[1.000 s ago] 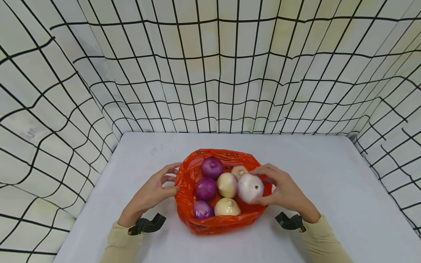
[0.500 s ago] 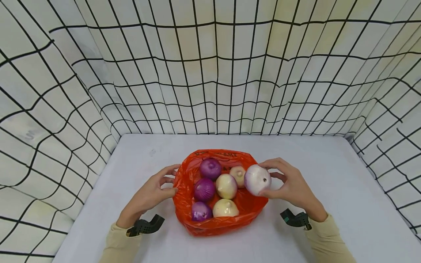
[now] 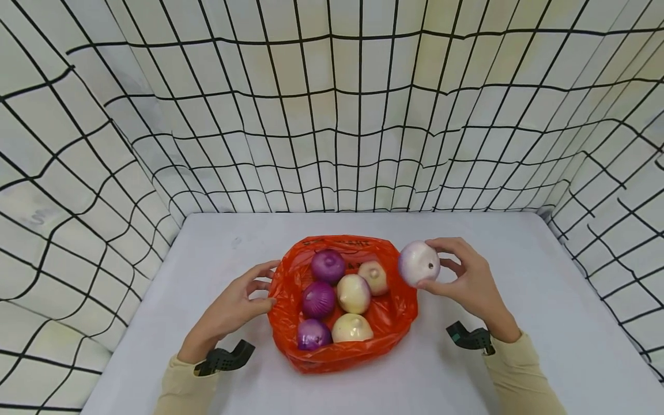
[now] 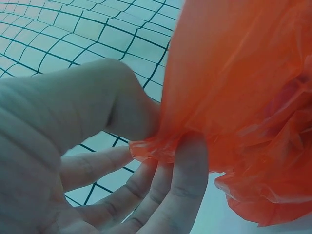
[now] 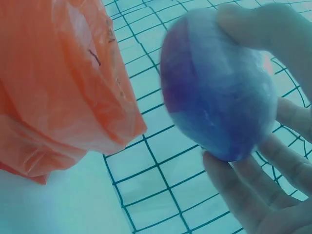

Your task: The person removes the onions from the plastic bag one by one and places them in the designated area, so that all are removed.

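A red plastic bag (image 3: 337, 362) stands with its mouth wide on the white table. Inside lie purple onions (image 3: 319, 300) on the left and pale peeled-looking onions (image 3: 354, 294) on the right. My left hand (image 3: 232, 305) pinches the bag's left edge between thumb and fingers, and the left wrist view shows the plastic (image 4: 234, 97) caught there. In my right hand (image 3: 469, 285) is a whitish onion with a purple tinge (image 3: 418, 265), gripped by thumb and fingertips. It is just past the bag's right rim; the right wrist view shows a gap between onion (image 5: 219, 87) and bag.
Black netting (image 3: 358, 109) over pale walls encloses the table at the back and both sides. The white tabletop (image 3: 519, 271) extends to the right of the bag, and also to its left and behind it.
My right hand has lifted the whitish onion out of the bag and carried it right and away from me, past the rim. My left hand stays on the bag's left edge.
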Demonstrator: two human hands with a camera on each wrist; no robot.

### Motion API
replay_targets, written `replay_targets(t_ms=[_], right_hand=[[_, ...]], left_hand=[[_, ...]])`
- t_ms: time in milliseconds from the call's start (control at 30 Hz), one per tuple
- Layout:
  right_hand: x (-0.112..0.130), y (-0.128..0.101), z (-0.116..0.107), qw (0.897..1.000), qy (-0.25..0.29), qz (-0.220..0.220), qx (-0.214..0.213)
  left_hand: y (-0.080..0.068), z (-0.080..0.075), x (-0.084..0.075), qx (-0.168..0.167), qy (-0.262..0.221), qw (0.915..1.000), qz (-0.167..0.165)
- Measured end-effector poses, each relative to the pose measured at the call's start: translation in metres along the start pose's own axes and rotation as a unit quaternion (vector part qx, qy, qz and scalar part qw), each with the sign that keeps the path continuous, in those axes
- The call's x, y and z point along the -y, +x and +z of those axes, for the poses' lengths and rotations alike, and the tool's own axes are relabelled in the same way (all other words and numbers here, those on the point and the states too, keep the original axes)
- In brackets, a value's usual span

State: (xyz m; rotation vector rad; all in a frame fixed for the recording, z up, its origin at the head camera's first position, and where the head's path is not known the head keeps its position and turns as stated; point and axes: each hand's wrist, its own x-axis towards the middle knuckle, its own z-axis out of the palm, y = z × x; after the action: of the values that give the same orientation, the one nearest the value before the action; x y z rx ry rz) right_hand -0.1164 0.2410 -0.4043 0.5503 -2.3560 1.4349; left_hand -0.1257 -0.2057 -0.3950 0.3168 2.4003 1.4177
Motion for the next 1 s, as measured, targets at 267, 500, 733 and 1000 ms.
replay_targets(t_ms=[267,500,733,1000], right_hand=[[-0.009,0.002,-0.001,0.999,-0.022,0.026,-0.042],[-0.022,0.002,-0.001,0.995,-0.04,0.067,-0.06],[-0.038,0.001,0.001,0.992,-0.042,0.099,-0.071],[-0.057,-0.002,0.002,0.987,-0.047,0.135,-0.074]], left_hand=[[0.0,0.0,0.001,0.0,-0.001,1.0,0.001],[0.001,-0.001,0.002,0.001,0.0,1.0,-0.003],[0.001,-0.002,0.003,0.002,-0.002,1.0,-0.004],[0.001,-0.002,0.003,0.003,-0.007,1.0,-0.002]])
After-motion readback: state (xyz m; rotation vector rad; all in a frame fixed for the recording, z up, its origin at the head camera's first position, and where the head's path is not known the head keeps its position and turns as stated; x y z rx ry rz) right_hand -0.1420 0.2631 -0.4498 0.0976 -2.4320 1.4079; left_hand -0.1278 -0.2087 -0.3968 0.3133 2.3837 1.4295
